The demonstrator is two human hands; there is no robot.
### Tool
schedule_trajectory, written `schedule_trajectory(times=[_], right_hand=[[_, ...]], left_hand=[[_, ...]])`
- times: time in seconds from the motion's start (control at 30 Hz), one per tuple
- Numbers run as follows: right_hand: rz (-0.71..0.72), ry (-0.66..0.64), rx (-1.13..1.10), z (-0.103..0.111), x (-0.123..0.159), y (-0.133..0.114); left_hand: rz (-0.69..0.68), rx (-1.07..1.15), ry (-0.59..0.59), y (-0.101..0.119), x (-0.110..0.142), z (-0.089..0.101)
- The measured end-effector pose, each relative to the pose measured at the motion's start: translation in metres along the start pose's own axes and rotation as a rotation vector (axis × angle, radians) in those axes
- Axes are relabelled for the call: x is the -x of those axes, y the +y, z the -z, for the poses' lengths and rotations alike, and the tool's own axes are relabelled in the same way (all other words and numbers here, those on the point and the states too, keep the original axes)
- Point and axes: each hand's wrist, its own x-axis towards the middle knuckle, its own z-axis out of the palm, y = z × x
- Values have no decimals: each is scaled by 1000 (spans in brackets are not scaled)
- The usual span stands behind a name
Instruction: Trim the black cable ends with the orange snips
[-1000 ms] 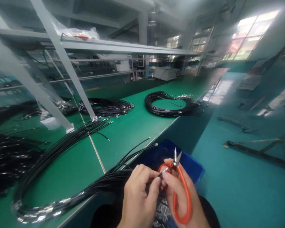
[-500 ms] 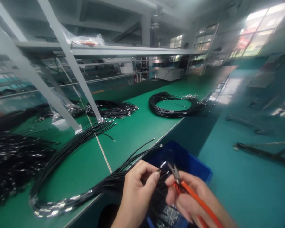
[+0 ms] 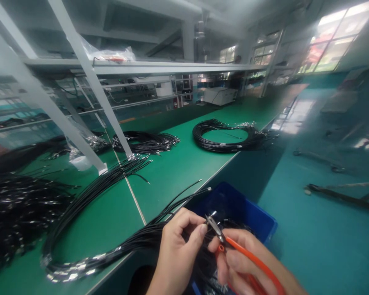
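My left hand pinches the end of a black cable between thumb and forefinger; a bright tip shows just past the fingers. In my right hand are cutting pliers with orange handles. Their jaws are at the cable end, close to my left fingertips; whether the blades touch it I cannot tell. A bundle of black cables runs from the bench to my left hand. Below both hands stands a blue bin with dark cables and small pale pieces inside, partly hidden by my hands.
Coiled black cables lie on the green bench, with another coil behind the shelf post. A heap of black cables is at the left. A person is in the far background.
The pliers in my right hand have moved left and their jaws have come to the cable end. My left hand has kept its pinch nearly in place.
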Motion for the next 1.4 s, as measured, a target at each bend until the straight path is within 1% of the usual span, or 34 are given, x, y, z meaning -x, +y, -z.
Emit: schedule_trajectory(times=[0.13, 0.27, 0.37, 0.5, 0.63, 0.7, 0.77, 0.87, 0.93, 0.97, 1.03, 1.07, 1.1, 1.17, 1.2, 1.23, 1.3, 1.33, 1.4], right_hand=[[-55, 33, 23, 0, 2, 0], [-126, 90, 188, -4, -7, -5], [-147, 53, 255, -3, -13, -9], [-84, -17, 199, 3, -11, -8], [2, -72, 103, 9, -9, 0], [79, -80, 41, 11, -11, 5], [125, -74, -21, 13, -14, 9], [104, -35, -78, 12, -14, 8], [104, 55, -93, 9, -10, 2], [120, 127, -97, 7, -7, -2], [188, 317, -98, 5, -1, -10], [232, 406, -90, 5, 2, -14], [279, 480, -78, 7, 5, -17], [358, 568, -63, 13, 9, -20], [385, 584, -67, 16, 10, -21], [400, 587, -78, 18, 11, -22], [416, 571, -98, 18, 13, -26], [413, 560, -98, 16, 14, -28], [384, 552, -82, 8, 14, -35]], left_hand=[[-36, -19, 9, 0, 0, -1], [-52, -23, 4, -2, -1, -1], [-33, -33, -22, -2, -2, 0], [-3, 2, -68, -2, -3, 4], [37, 142, -106, -3, -5, 8], [70, 269, -115, -5, -7, 12], [109, 422, -128, -6, -11, 17], [168, 606, -158, -7, -18, 22], [175, 609, -145, -9, -22, 19], [161, 539, -126, -11, -23, 13], [85, 222, -92, -15, -23, -3], [28, -18, -115, -18, -22, -13], [-56, -294, -164, -20, -22, -21], [-93, -466, -227, -26, -24, -32], [-85, -543, -204, -29, -28, -32], [-65, -595, -156, -33, -33, -29], [-6, -716, -28, -42, -46, -15], [24, -774, 13, -47, -53, -8], [68, -869, 38, -56, -64, 5]])
